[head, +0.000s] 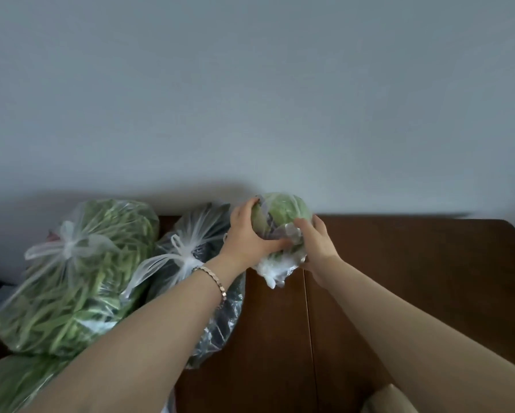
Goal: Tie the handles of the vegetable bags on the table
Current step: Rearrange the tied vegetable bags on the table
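Note:
Both my hands hold a clear plastic bag with a round green cabbage [283, 214] near the wall, at the back of the brown wooden table [399, 278]. My left hand [250, 231] grips its left side, fingers curled over the top. My right hand [315, 236] grips its right side, over crumpled plastic. A bunch of the bag's plastic [272, 271] hangs below my hands. To the left lies a bag of green beans [77, 281] with its handles knotted. Between them lies a bag of dark vegetables [196, 239], also knotted.
Another bag of greens [14, 383] shows at the bottom left corner. A tan cardboard-like object [390, 400] sits at the bottom right. A grey wall stands right behind the table. My left wrist wears a bracelet [217, 284].

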### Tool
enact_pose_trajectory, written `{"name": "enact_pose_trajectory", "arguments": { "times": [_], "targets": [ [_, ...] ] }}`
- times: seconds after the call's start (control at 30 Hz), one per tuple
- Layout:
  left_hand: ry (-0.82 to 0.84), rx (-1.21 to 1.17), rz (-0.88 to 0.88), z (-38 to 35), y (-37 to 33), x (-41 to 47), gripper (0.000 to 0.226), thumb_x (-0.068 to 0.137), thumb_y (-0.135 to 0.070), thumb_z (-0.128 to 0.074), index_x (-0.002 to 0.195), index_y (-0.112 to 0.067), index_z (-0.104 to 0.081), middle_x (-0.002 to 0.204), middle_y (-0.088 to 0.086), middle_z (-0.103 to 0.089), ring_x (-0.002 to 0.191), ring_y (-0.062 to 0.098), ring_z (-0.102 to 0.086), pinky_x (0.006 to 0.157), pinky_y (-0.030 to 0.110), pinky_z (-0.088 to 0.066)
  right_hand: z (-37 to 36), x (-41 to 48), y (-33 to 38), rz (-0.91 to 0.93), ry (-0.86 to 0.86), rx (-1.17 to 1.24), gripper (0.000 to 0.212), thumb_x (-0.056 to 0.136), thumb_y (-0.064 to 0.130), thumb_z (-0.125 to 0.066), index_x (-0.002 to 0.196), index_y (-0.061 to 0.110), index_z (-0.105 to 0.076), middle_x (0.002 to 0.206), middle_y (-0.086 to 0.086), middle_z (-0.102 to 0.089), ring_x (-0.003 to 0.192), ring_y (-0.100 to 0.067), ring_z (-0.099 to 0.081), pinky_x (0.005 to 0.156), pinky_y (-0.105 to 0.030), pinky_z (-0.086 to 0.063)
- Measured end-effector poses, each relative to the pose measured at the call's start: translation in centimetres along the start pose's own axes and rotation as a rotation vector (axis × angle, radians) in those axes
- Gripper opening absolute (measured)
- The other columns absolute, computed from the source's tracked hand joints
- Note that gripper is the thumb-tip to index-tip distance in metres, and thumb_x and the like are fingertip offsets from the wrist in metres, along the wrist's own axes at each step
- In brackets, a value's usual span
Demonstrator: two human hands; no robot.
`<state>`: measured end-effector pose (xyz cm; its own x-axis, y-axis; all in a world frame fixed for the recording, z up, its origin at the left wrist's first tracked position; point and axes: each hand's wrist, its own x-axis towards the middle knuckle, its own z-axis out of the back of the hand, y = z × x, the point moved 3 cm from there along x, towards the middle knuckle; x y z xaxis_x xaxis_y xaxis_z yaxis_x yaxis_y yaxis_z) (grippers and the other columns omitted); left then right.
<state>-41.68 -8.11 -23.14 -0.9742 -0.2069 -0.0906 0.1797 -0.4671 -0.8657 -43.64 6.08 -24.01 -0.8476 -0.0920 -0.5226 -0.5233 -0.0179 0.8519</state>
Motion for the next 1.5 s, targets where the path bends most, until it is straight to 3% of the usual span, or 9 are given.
{"name": "enact_pose_trajectory", "arguments": {
  "times": [0.2, 0.37, 0.47, 0.6, 0.77, 0.87, 1.03, 1.33, 1.5],
  "targets": [
    [0.035, 0.119, -0.027, 0.0, 1.2, 3.2, 0.100, 0.063, -0.049, -0.080, 0.143, -0.027, -0.024, 0.143, 0.003, -0.027, 0.127, 0.016, -0.038, 0.103, 0.029, -0.036, -0.7, 2.3, -0.4, 0.074, 0.009, -0.093, 0.062, 0.090, 0.039, -0.047, 0.145, 0.031, -0.020, 0.141, -0.001, -0.043, 0.123, -0.025, -0.049, 0.103, -0.046, -0.043],
    [0.058, 0.308, 0.104, 0.6, -0.6, 1.7, 0.101, 0.058, -0.068, -0.068, 0.140, -0.026, -0.028, 0.138, 0.009, -0.041, 0.119, 0.025, -0.051, 0.098, 0.042, -0.047, 0.7, -0.6, 0.0, 0.065, 0.003, -0.403, 0.057, 0.093, 0.039, -0.043, 0.144, 0.019, -0.027, 0.142, -0.005, -0.042, 0.125, -0.024, -0.045, 0.104, -0.036, -0.039],
    [-0.041, 0.496, 0.085, 0.9, -2.7, -1.9, 0.059, 0.087, -0.038, -0.056, 0.137, -0.015, -0.033, 0.138, 0.013, -0.034, 0.123, 0.031, -0.042, 0.099, 0.041, -0.042, 2.4, -3.7, -0.8, 0.095, 0.031, -0.589, 0.040, 0.092, 0.028, -0.048, 0.129, 0.013, -0.049, 0.110, -0.002, -0.058, 0.098, -0.017, -0.055, 0.083, -0.026, -0.042],
    [0.015, 0.605, -0.025, -0.6, -5.5, -10.2, 0.040, 0.089, -0.023, -0.052, 0.127, -0.013, -0.045, 0.131, 0.012, -0.038, 0.121, 0.030, -0.039, 0.098, 0.039, -0.040, 5.7, -9.6, -2.9, 0.057, 0.144, -0.712, 0.015, 0.088, 0.023, -0.052, 0.096, 0.018, -0.064, 0.079, 0.006, -0.060, 0.073, -0.012, -0.056, 0.068, -0.027, -0.047],
    [0.476, 0.602, 0.131, -4.4, -5.5, -20.7, 0.023, 0.089, -0.028, -0.052, 0.107, -0.016, -0.059, 0.114, 0.004, -0.059, 0.105, 0.021, -0.056, 0.089, 0.035, -0.048, 11.4, -19.3, -5.3, 0.129, 0.130, -0.929, 0.019, 0.088, 0.020, -0.051, 0.101, 0.021, -0.065, 0.093, 0.005, -0.062, 0.090, -0.013, -0.059, 0.073, -0.021, -0.043],
    [0.589, 0.574, 0.079, -7.4, -5.6, -25.6, 0.041, 0.087, -0.036, -0.055, 0.124, -0.019, -0.049, 0.127, 0.004, -0.049, 0.113, 0.021, -0.052, 0.097, 0.036, -0.044, 14.9, -24.3, -6.5, 0.152, 0.115, -1.086, 0.024, 0.089, 0.019, -0.049, 0.106, 0.018, -0.065, 0.100, 0.001, -0.064, 0.095, -0.016, -0.059, 0.078, -0.023, -0.043],
    [0.602, 0.735, -0.044, -13.0, -7.2, -30.0, 0.073, 0.082, -0.049, -0.057, 0.142, -0.023, -0.024, 0.146, 0.006, -0.023, 0.129, 0.034, -0.027, 0.102, 0.042, -0.032, 20.4, -28.3, -9.7, 0.051, 0.051, -1.354, 0.040, 0.089, 0.042, -0.048, 0.116, 0.014, -0.055, 0.113, -0.006, -0.062, 0.098, -0.021, -0.059, 0.076, -0.026, -0.043],
    [0.346, 0.983, -0.008, -14.9, -7.7, -30.4, 0.039, 0.092, -0.016, -0.046, 0.131, -0.013, -0.042, 0.136, 0.006, -0.046, 0.119, 0.031, -0.044, 0.092, 0.037, -0.039, 23.7, -29.4, -13.5, 0.092, -0.045, -1.553, 0.068, 0.091, 0.031, -0.044, 0.148, 0.020, -0.008, 0.150, -0.004, -0.017, 0.135, -0.031, -0.024, 0.105, -0.043, -0.032],
    [0.296, 0.760, 0.212, -12.8, -6.2, -30.2, 0.031, 0.095, -0.023, -0.038, 0.117, -0.008, -0.054, 0.109, 0.011, -0.061, 0.111, 0.031, -0.056, 0.079, 0.029, -0.039, 22.8, -27.1, -12.2, 0.084, -0.082, -1.488, 0.065, 0.087, 0.031, -0.059, 0.141, 0.016, -0.025, 0.142, -0.006, -0.037, 0.130, -0.029, -0.037, 0.099, -0.040, -0.039]
  ]
}}
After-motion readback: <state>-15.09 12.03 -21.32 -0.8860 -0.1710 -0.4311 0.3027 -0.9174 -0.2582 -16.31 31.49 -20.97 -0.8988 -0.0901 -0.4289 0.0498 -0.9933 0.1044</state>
